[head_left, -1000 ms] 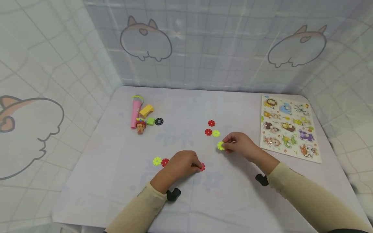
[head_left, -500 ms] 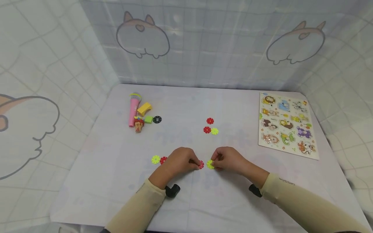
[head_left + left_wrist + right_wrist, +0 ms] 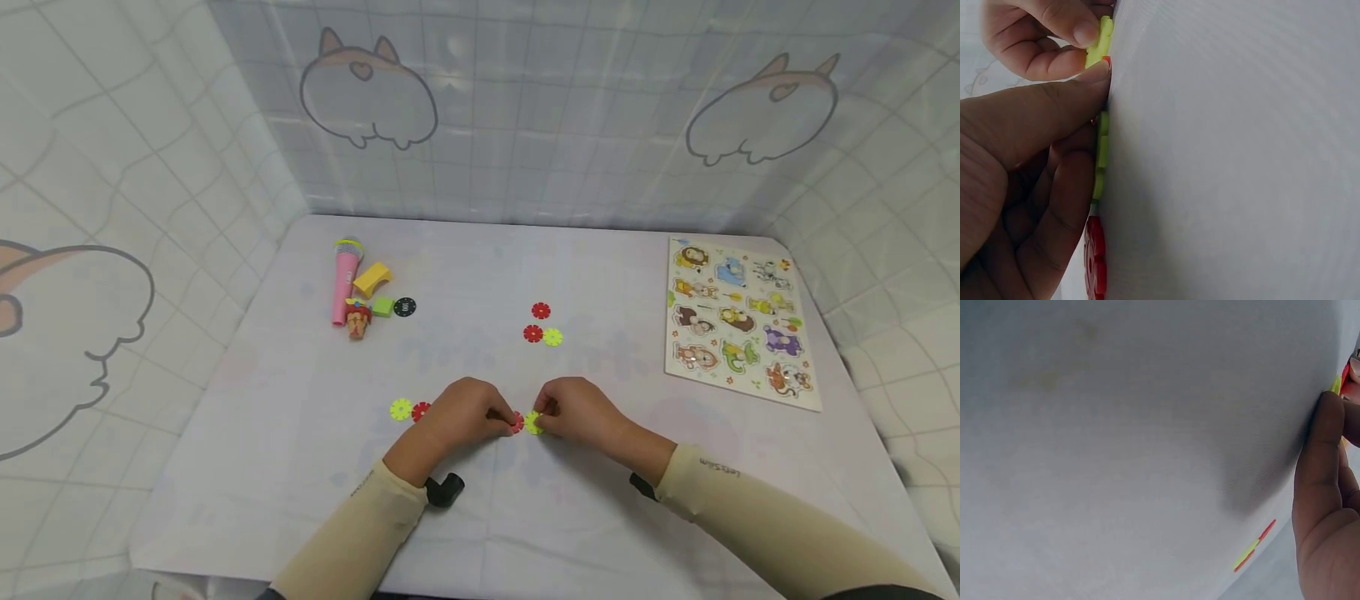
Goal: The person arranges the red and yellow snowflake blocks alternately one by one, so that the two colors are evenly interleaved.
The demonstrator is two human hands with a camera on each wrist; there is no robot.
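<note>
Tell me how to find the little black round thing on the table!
Look at the far left part of the white table, where a pink toy microphone lies with some small toys. The black round piece is at the right end of that bunch, next to a small green block. It is the only black thing there; the other little discs on the table are red or yellow-green.

Left hand (image 3: pixel 465 412) lower centre of frame, fingers curled in a pinch, right hand (image 3: pixel 577 412) just beside it, fingertips meeting, both forearms angled inward from the bottom edge
</note>
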